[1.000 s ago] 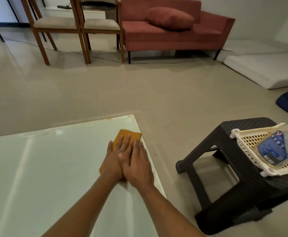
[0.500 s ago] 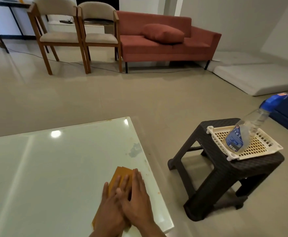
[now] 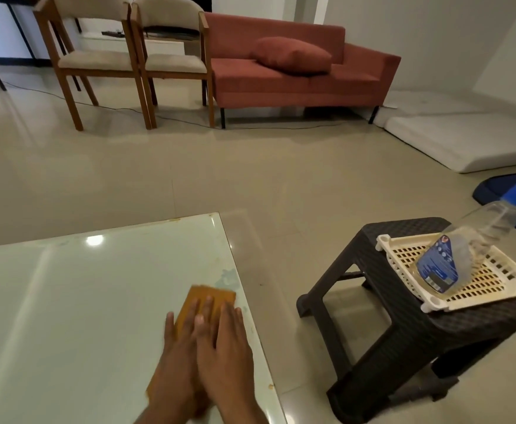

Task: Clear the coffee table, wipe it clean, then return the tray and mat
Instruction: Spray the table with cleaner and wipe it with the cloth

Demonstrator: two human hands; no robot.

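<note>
Mostly the folded orange cloth [image 3: 211, 298] is hidden under the left hand [image 3: 178, 359] and right hand [image 3: 226, 353], both flat with straight fingers, pressing it near the right edge of the white glass desk [image 3: 67, 301]; motion blurs them.

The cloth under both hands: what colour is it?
Orange-brown cloth, seen in the head view.

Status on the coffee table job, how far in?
Clearing looks done: the glass table is bare in view, and the tray sits on the stool holding a spray bottle. In hand: left hand and right hand press the orange cloth flat near the right edge. Left: finish wiping, return tray; mat not visible.
</note>
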